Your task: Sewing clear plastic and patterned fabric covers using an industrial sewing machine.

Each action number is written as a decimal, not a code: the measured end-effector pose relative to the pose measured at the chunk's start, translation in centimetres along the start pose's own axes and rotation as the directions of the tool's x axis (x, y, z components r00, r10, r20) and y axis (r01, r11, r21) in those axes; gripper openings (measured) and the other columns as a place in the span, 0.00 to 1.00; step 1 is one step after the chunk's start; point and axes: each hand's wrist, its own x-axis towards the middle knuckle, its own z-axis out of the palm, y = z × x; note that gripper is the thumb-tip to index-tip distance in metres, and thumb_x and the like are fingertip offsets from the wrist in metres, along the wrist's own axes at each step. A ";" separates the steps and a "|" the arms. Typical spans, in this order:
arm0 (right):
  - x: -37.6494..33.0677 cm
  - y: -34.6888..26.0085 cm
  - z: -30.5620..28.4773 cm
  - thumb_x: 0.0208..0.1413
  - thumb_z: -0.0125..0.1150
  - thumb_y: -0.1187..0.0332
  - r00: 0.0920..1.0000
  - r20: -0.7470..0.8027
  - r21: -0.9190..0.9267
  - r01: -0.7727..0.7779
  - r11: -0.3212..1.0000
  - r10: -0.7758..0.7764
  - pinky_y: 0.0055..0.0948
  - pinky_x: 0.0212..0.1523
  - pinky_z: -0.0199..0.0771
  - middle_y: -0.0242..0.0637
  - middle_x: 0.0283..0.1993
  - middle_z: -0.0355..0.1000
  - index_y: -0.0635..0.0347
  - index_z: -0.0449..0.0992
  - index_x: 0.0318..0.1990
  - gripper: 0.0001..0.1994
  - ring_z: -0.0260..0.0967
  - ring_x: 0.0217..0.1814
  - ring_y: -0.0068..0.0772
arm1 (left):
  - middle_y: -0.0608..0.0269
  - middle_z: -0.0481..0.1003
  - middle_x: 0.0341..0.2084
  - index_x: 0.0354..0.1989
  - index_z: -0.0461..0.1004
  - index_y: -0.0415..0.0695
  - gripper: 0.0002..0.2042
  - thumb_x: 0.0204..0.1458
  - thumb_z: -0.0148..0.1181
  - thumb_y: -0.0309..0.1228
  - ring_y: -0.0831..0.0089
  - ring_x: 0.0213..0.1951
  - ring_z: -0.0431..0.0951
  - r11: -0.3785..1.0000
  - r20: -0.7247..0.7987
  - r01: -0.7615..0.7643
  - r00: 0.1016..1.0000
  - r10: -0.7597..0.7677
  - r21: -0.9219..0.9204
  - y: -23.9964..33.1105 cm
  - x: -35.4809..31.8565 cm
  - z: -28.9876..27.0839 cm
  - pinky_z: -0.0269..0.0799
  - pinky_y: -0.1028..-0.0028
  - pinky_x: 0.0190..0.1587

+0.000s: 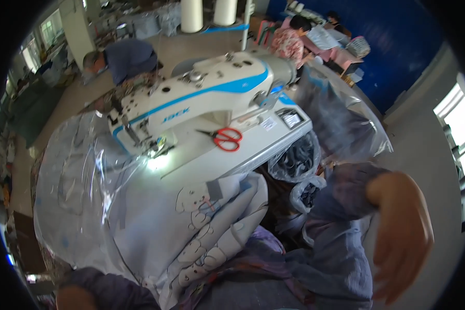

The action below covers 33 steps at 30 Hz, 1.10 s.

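My right hand (pixel 402 240) hangs out at the right side, away from the sewing table, its fingers stretched downward and slightly blurred. Nothing shows in it. Only a bit of my left hand (pixel 76 298) appears at the lower left edge, beside the fabric; its fingers are out of sight. A pale grey fabric (pixel 155 227) printed with cartoon dogs spreads over the table front and folds down onto my lap. Behind it stands a white and blue sewing machine (pixel 212 90), its lamp lit at the needle. Red-handled scissors (pixel 227 139) lie on the machine bed.
Clear plastic sheeting (pixel 70 181) covers the table's left side. Plastic bags of dark scraps (pixel 297 157) hang at the right table edge. White thread cones (pixel 192 15) stand above the machine. Farther back, one person (pixel 126 59) bends over and another (pixel 289 44) sits at a table.
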 end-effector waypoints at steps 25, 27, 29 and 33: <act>-19.1 32.0 8.1 0.57 0.67 0.67 0.039 -0.950 -0.072 -0.993 -0.097 0.311 0.48 0.55 0.73 0.46 0.51 0.72 0.58 0.76 0.53 0.17 0.71 0.55 0.56 | 0.51 0.72 0.60 0.58 0.76 0.42 0.23 0.52 0.69 0.29 0.47 0.61 0.72 -0.087 -0.953 0.989 0.091 -0.288 0.120 -21.0 -17.1 3.1 0.66 0.54 0.65; -17.1 32.4 8.6 0.58 0.66 0.66 0.127 -0.877 -0.052 -0.984 0.170 0.464 0.49 0.56 0.73 0.48 0.51 0.72 0.59 0.74 0.54 0.18 0.71 0.55 0.56 | 0.51 0.71 0.62 0.61 0.74 0.41 0.27 0.51 0.70 0.30 0.46 0.63 0.70 -0.160 -0.943 0.973 0.108 -0.315 0.165 -21.3 -17.3 3.4 0.63 0.51 0.67; -15.1 33.3 9.1 0.59 0.66 0.65 0.194 -0.770 -0.007 -0.955 0.296 0.607 0.49 0.56 0.73 0.51 0.51 0.72 0.61 0.72 0.56 0.20 0.72 0.55 0.57 | 0.50 0.70 0.62 0.63 0.72 0.40 0.29 0.51 0.71 0.31 0.46 0.63 0.70 -0.203 -0.941 0.965 0.094 -0.326 0.166 -21.4 -17.6 3.5 0.62 0.51 0.68; -12.4 35.7 9.1 0.60 0.66 0.64 0.289 -0.605 -0.002 -0.933 0.361 0.742 0.50 0.56 0.73 0.54 0.53 0.72 0.62 0.69 0.60 0.24 0.73 0.55 0.58 | 0.49 0.70 0.61 0.63 0.72 0.39 0.28 0.51 0.70 0.28 0.46 0.62 0.71 -0.192 -0.945 0.973 0.065 -0.320 0.131 -20.9 -18.4 3.4 0.66 0.53 0.65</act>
